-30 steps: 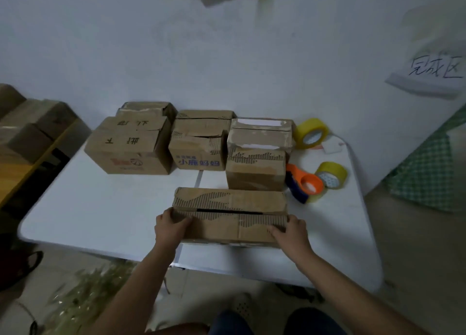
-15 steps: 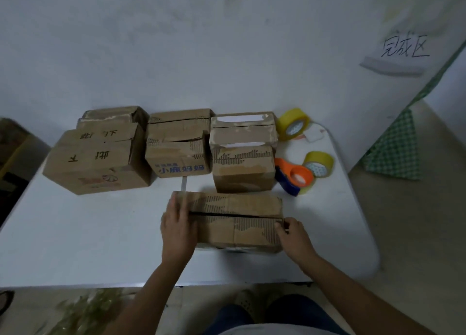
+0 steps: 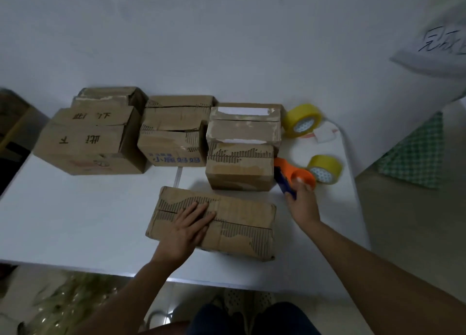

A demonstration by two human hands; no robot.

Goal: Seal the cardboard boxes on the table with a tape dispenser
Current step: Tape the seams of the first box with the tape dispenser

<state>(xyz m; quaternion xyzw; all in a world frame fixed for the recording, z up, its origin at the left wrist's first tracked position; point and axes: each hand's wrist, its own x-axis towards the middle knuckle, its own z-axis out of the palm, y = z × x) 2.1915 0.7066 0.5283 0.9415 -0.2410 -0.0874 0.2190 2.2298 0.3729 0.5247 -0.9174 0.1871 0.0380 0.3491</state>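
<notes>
White tabletop (image 3: 75, 221) against the wall. Far left: big box (image 3: 85, 145) with handwritten characters on top, another box behind it. Next right: blue-print box (image 3: 171, 148), torn top flaps, one more box behind it. Right of that: a tall box (image 3: 239, 168), its top liner torn, with a white-labelled box (image 3: 244, 125) just behind. Near centre: the long box (image 3: 216, 221), flaps closed, seam running left-right, no tape visible on it. Left hand (image 3: 186, 228) lies flat on the left part of its top, fingers straight and spread across the seam, pressing down. Right of the long box, right hand (image 3: 301, 201) is off the box and curled round the dispenser (image 3: 292, 178), orange body with a blue part, which sits just beside the tall box's right side; can't tell whether it is lifted or on the tabletop, motion blur there. Two yellow tape rolls on the right end: one roll (image 3: 302, 120) far, by the wall, second roll (image 3: 325, 168) just right of the dispenser. Small white card (image 3: 325, 134) between the rolls. Paper sign (image 3: 438, 44) on the wall at top right, green checked cloth (image 3: 416, 153) at far right.
</notes>
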